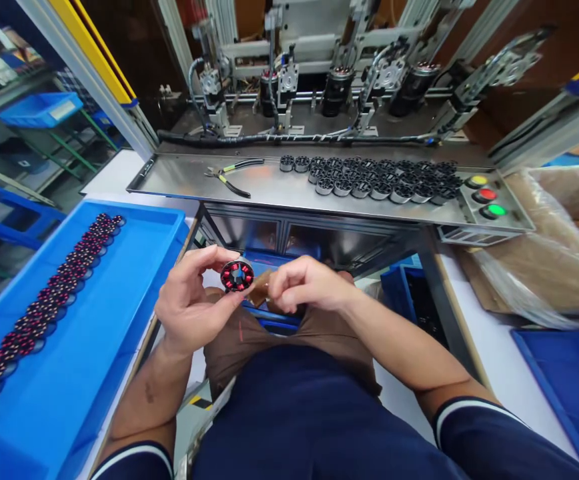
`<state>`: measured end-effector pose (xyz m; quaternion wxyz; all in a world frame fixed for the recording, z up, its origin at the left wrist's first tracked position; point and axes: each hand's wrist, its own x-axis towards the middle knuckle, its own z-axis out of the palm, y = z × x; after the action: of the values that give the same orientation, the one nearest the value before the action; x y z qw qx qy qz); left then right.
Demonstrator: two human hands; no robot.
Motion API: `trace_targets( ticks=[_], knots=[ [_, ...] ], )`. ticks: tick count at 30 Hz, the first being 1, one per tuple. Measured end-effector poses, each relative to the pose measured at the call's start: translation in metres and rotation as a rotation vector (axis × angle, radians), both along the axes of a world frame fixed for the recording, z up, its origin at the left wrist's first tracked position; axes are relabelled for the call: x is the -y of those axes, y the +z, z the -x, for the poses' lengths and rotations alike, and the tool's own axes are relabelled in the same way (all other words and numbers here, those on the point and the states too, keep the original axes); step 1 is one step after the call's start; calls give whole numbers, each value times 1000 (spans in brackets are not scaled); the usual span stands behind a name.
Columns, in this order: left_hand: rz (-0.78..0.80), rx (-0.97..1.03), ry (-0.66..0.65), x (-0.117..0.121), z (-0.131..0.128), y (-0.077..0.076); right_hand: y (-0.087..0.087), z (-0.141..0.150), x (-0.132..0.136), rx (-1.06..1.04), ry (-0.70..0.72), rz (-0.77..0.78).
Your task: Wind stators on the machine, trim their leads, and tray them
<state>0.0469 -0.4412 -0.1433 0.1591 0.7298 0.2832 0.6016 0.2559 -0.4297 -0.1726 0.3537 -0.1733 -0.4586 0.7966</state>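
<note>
My left hand [194, 293] grips a small round motor stator [237, 275] between thumb and fingers. Its open face, with red windings around a dark ring, is turned up toward me. Just to the right, my right hand [302, 283] is closed with curled fingers, apart from the stator. Whatever its fingertips may pinch is too small or hidden to name. Both hands are above my lap, in front of the metal bench. Rows of similar wound stators [64, 280] lie in the blue tray [104, 320] on the left.
On the metal ledge [179, 177] lie pliers [234, 175] and several rows of black-and-silver round parts [379, 179]. Yellow, red and green buttons [493, 211] sit at its right end. Behind stands a machine with black cylinders [338, 91]. A plastic-lined cardboard box [534, 267] is at right.
</note>
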Motion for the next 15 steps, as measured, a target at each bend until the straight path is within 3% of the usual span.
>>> trace_targets(
  ticks=[4,8,15],
  knots=[
    [-110,-101,64,-4,-5,-2,0,32,27,-117,-102,221],
    [-99,-111,58,-4,-10,-4,10,41,40,-99,-151,312],
    [178,115,-118,-4,-13,-4,7,22,41,52,-48,204]
  ],
)
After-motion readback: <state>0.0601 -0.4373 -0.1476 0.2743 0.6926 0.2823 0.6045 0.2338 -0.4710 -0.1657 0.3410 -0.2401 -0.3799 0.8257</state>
